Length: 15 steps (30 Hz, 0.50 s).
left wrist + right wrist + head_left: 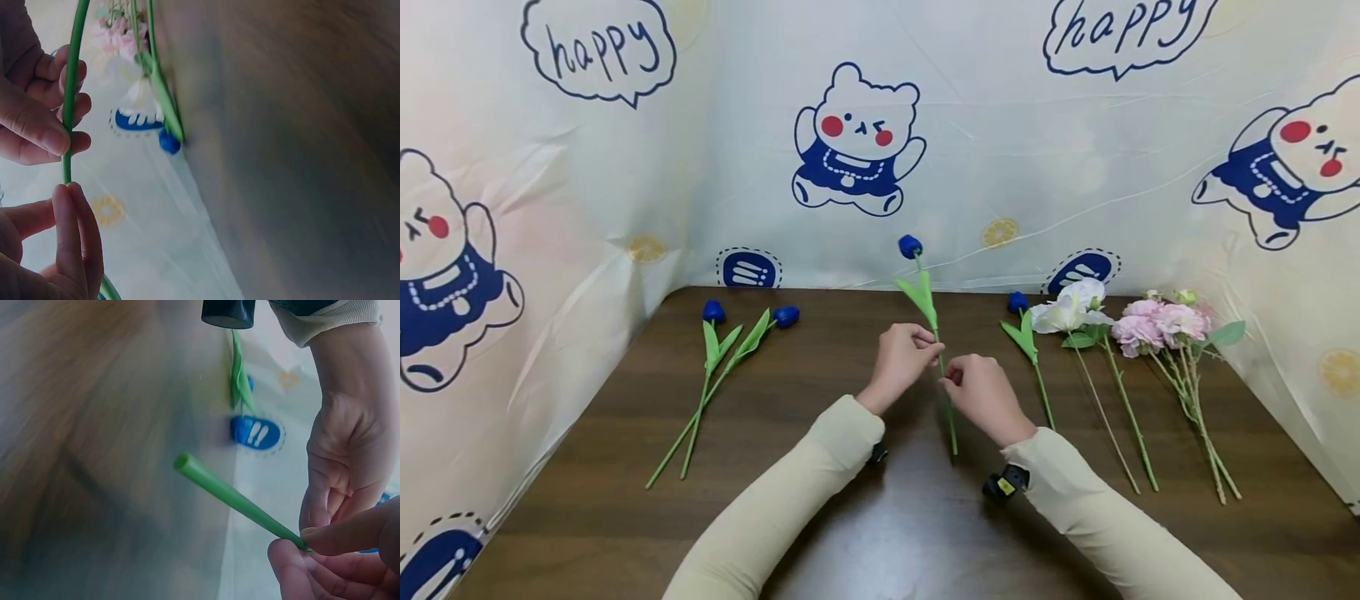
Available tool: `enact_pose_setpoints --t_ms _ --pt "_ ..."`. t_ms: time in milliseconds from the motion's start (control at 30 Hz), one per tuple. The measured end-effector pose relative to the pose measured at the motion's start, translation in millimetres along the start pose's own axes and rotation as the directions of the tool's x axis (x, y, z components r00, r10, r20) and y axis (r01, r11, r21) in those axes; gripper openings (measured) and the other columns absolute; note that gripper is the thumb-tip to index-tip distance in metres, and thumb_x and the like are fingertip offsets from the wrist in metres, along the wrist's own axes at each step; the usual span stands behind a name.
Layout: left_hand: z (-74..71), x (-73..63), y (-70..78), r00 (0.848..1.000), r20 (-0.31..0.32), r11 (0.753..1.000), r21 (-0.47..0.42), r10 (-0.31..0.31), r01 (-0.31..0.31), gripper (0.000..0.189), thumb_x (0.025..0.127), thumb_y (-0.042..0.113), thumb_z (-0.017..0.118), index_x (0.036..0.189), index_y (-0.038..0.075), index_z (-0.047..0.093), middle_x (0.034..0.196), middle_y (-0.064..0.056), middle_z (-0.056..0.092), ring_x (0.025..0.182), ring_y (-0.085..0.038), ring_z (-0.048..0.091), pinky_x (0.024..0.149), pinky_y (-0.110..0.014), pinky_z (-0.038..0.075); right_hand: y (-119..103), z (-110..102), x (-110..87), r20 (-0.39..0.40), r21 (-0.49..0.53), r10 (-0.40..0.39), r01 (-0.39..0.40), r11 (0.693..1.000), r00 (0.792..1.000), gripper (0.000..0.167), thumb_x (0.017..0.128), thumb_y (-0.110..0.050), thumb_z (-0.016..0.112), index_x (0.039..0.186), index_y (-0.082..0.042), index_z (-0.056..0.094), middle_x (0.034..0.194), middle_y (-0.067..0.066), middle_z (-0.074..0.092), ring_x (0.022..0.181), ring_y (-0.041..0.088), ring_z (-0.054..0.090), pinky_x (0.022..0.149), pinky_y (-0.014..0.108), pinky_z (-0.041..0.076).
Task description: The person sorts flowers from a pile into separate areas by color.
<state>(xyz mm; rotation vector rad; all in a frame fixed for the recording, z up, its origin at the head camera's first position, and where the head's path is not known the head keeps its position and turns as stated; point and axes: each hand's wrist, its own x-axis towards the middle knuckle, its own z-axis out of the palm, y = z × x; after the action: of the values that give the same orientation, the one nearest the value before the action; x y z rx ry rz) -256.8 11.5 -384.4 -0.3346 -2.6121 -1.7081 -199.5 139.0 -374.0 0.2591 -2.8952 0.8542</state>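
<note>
A blue artificial tulip (pixel 925 293) with green leaves is held upright over the middle of the table, bloom at the top. My left hand (pixel 902 360) pinches its green stem just below the leaves. Slightly lower, my right hand (pixel 985 395) pinches the same stem between thumb and fingers. In the left wrist view the stem (pixel 74 69) passes between the fingertips of both hands, which sit close together. The right wrist view shows the stem's cut end (pixel 182 462) sticking out free below the right fingers.
Two blue tulips (pixel 713 312) lie crossed on the left of the wooden table (pixel 587 517). To the right lie another blue tulip (pixel 1019 333), a white flower (pixel 1070 308) and pink flowers (pixel 1161 325). A printed cloth (pixel 970 167) hangs behind and at the sides.
</note>
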Motion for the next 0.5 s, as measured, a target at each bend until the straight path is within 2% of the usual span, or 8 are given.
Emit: enact_pose_setpoints --t_ms 167,267,433,500 --pt "26.9 7.0 3.1 0.998 0.054 0.999 0.051 0.015 -0.018 0.012 0.083 0.012 0.07 0.083 0.0 0.071 0.074 -0.012 0.072 0.069 -0.025 0.071 0.056 -0.019 0.051 24 -6 -3.0 0.035 -0.009 0.056 -0.056 0.998 0.998 0.011 0.083 -0.009 0.067 0.075 -0.003 0.069 0.058 0.002 0.062 0.049 0.009 0.053 0.049 0.024 0.043" --pt "42.5 11.4 4.5 0.997 0.071 0.994 0.109 0.01 -0.018 0.01 0.082 0.011 0.071 0.079 0.002 0.072 0.071 -0.008 0.072 0.064 -0.019 0.07 0.056 -0.018 0.05 38 -7 -4.2 0.06 -0.007 0.089 -0.089 0.996 0.994 0.011 0.084 -0.008 0.066 0.075 -0.002 0.068 0.057 0.002 0.062 0.047 0.009 0.054 0.049 0.024 0.044" --pt "64.9 19.6 6.3 0.994 0.104 0.966 0.255 0.026 -0.052 0.014 0.082 0.013 0.072 0.07 0.006 0.073 0.065 -0.003 0.07 0.054 -0.008 0.062 0.053 -0.016 0.045 56 -10 -5.4 0.1 -0.005 0.144 -0.144 0.99 0.985 0.014 0.085 -0.007 0.064 0.073 -0.001 0.066 0.059 0.003 0.063 0.048 0.009 0.057 0.049 0.025 0.045" --pt "71.8 22.6 6.5 0.991 0.131 0.952 0.296 0.036 -0.074 0.019 0.082 0.013 0.071 0.064 0.006 0.071 0.061 -0.002 0.069 0.051 -0.007 0.06 0.051 -0.015 0.043 61 -11 -5.7 0.119 -0.003 0.166 -0.167 0.986 0.979 0.015 0.086 -0.006 0.063 0.072 -0.001 0.065 0.059 0.004 0.064 0.048 0.009 0.058 0.049 0.026 0.046"
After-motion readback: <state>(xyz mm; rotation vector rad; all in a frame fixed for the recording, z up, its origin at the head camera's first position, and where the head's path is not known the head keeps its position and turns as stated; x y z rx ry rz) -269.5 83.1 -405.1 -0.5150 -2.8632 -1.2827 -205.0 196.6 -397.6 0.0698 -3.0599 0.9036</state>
